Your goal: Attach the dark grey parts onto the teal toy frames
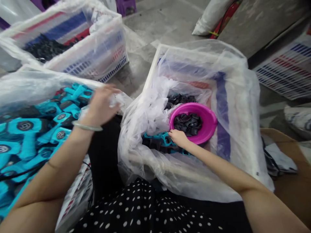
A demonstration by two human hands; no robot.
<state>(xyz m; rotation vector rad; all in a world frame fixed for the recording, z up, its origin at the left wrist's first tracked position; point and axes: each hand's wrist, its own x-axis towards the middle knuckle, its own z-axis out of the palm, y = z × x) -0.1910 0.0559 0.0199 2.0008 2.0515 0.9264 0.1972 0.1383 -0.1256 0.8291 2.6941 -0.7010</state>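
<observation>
My left hand (103,105), smeared by motion, is raised over the edge of a plastic-lined crate at the left; a pale bangle circles its wrist. Whether it holds anything does not show. In that crate lie several turquoise toy-like bodies (25,125) with dark round parts. My right hand (179,138) is closed at the near-left rim of a magenta basin (209,120). What its fingers grip is hidden. Small black parts (188,124) fill the basin's left side. Beside the hand, turquoise and black pieces (157,140) lie in the second lined crate (222,106).
White crumpled plastic (155,110) bunches along the right crate's left side. A third lined crate (97,58) with black parts stands at the back left. Further right are a striped crate (286,66), a brown cardboard sheet (289,152) and a white sack (210,17).
</observation>
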